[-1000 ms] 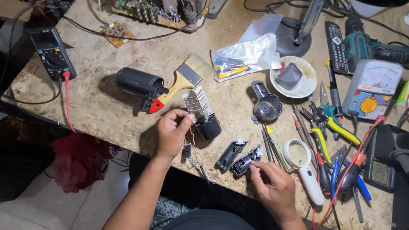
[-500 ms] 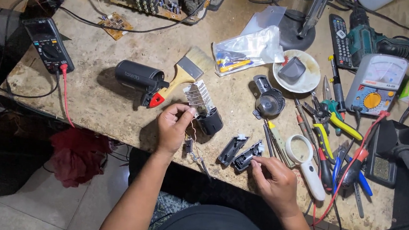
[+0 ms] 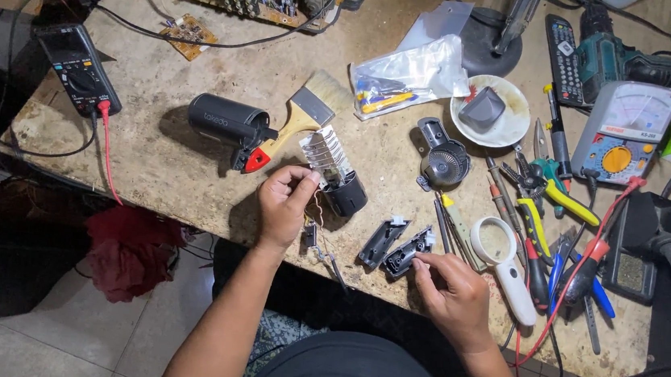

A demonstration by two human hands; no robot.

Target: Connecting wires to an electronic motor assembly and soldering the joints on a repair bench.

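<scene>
Left hand (image 3: 285,204) sits at centre of the frame, fingers pinched together on the lower edge of the heating coil assembly (image 3: 325,155), the silvery mica part that sticks out from a black cylinder housing (image 3: 345,195). Compared w/ a second ago this hand has barely moved; same pinch, same spot, only the camera came a little closer. Thin wires w/ a small switch part (image 3: 311,235) hang from below it, toward the table edge.

Right hand (image 3: 456,292), lower right of centre, is what changed: it went fwd and its fingertips now touch the small black plastic piece (image 3: 408,251), fingers curled close on its end. I cannot tell if it really grips it or only presses. A second black piece (image 3: 382,242) lies just beside, to the left, not touched.

So, in my judgement, the work is mid-way: the dryer is apart, the left hand steadies the heater while the right picks among the loose shell parts.

Around: black dryer barrel (image 3: 226,120) and paint brush (image 3: 303,117) above the left hand, fan motor part (image 3: 443,161) upper right of centre, magnifier (image 3: 499,255) and screwdrivers (image 3: 538,230) to the right, digital multimeter (image 3: 79,69) at upper left, analog meter (image 3: 625,133) at upper right, all on the worn workbench (image 3: 151,164).
</scene>
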